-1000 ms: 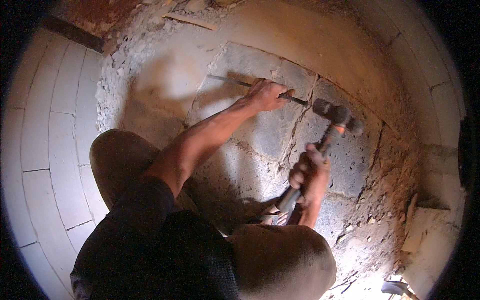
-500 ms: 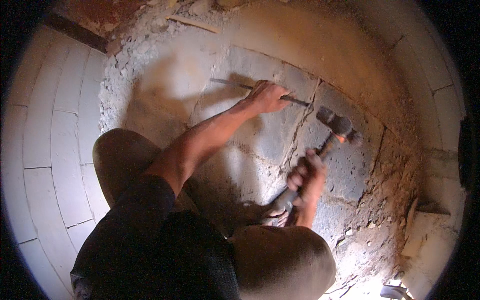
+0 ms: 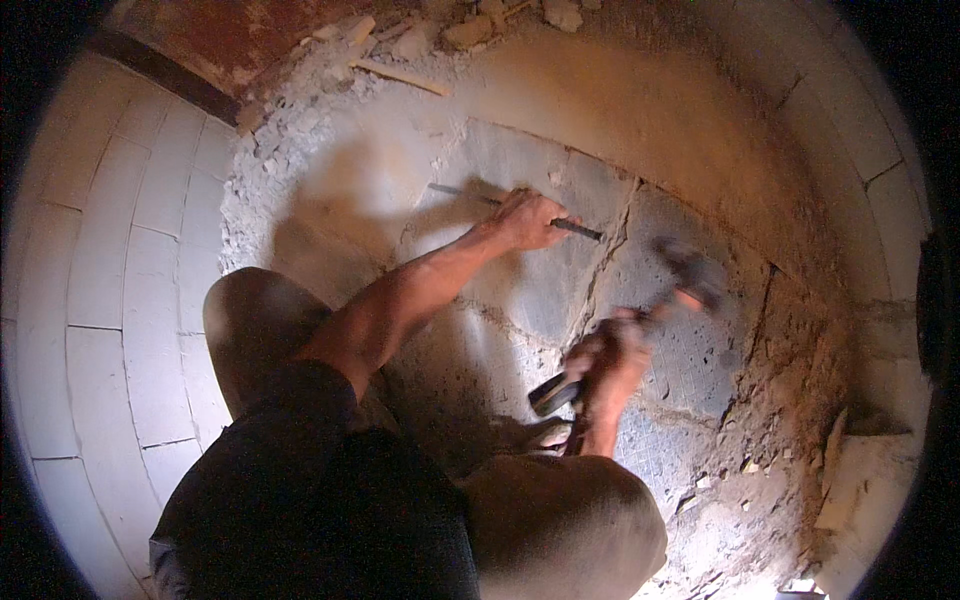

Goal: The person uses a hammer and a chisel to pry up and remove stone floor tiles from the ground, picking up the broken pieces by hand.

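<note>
My left hand (image 3: 532, 220) is closed round the middle of a thin dark metal chisel (image 3: 582, 231). The chisel lies almost level just above the stone slabs, one end sticking out on each side of the fist. To the right and nearer to me, my right hand (image 3: 610, 358) grips the handle of a heavy hammer (image 3: 697, 282), smeared by motion. A gap separates the hammer's dark head from the chisel's right end. Beneath both hands are grey stone slabs (image 3: 675, 345) with cracked, dusty joints.
Pale planks or long tiles (image 3: 95, 380) cover the left side. Broken rubble (image 3: 285, 140) and a thin wooden stick (image 3: 405, 78) lie at the far left. Loose earth and chips (image 3: 765, 450) run along the right, beside a pale block wall (image 3: 880, 240). My knees (image 3: 565, 515) frame the near side.
The hammer head has shifted slightly right and away from the chisel's end. My left hand keeps its hold on the chisel. The whole view has moved a little.
</note>
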A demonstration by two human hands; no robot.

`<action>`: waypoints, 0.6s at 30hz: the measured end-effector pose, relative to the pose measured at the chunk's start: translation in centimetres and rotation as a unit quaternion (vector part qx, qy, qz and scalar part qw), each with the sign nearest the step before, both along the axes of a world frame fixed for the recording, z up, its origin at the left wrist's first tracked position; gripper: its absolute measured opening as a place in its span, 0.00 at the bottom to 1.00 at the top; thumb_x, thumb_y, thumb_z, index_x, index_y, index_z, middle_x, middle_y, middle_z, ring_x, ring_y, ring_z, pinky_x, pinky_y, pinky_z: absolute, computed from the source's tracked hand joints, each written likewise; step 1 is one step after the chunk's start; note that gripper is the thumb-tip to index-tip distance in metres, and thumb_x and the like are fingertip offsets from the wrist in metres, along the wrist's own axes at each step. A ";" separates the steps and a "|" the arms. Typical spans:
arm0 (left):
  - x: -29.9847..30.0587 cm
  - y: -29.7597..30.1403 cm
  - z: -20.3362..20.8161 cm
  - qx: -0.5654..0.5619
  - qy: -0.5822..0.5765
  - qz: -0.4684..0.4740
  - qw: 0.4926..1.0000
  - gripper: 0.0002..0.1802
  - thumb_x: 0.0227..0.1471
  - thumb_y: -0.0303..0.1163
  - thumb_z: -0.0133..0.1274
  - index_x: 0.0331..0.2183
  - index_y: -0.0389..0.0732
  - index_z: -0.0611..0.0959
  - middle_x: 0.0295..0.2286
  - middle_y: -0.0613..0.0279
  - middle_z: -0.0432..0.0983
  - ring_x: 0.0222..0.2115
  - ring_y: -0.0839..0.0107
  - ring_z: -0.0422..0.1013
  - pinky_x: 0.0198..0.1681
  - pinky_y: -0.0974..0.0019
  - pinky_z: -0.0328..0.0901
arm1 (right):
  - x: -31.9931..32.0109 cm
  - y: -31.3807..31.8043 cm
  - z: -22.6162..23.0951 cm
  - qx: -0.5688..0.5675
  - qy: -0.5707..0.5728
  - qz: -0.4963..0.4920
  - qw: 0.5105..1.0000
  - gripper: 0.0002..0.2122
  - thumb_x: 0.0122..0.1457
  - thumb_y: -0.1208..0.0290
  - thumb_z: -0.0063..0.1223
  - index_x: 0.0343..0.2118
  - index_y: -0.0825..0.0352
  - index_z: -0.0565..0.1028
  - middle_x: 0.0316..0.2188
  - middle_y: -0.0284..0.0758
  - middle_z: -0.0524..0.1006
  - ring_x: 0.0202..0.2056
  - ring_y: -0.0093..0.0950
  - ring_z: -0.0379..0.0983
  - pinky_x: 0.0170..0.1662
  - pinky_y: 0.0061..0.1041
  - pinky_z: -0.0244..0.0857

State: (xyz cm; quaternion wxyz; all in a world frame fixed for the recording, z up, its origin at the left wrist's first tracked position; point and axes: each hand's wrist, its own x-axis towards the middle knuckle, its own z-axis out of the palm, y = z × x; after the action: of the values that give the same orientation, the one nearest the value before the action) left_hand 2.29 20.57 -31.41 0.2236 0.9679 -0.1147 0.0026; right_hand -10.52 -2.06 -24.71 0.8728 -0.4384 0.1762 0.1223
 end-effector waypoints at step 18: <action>2.4 -2.2 -2.3 0.110 0.112 -0.018 0.987 0.14 0.50 0.45 0.56 0.36 0.49 0.85 0.26 0.50 0.79 0.29 0.52 0.77 0.35 0.50 0.70 | -0.1 -2.8 -5.5 0.149 0.145 0.104 0.973 0.07 0.58 0.64 0.52 0.27 0.54 0.66 0.12 0.24 0.59 0.09 0.21 0.51 0.11 0.24 0.48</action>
State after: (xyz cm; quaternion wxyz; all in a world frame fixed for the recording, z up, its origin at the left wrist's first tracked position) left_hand 4.66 18.38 -33.75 0.1272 0.9786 -0.1061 -0.1224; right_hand -10.60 -4.83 -30.22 0.8761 -0.2968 0.2341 0.2992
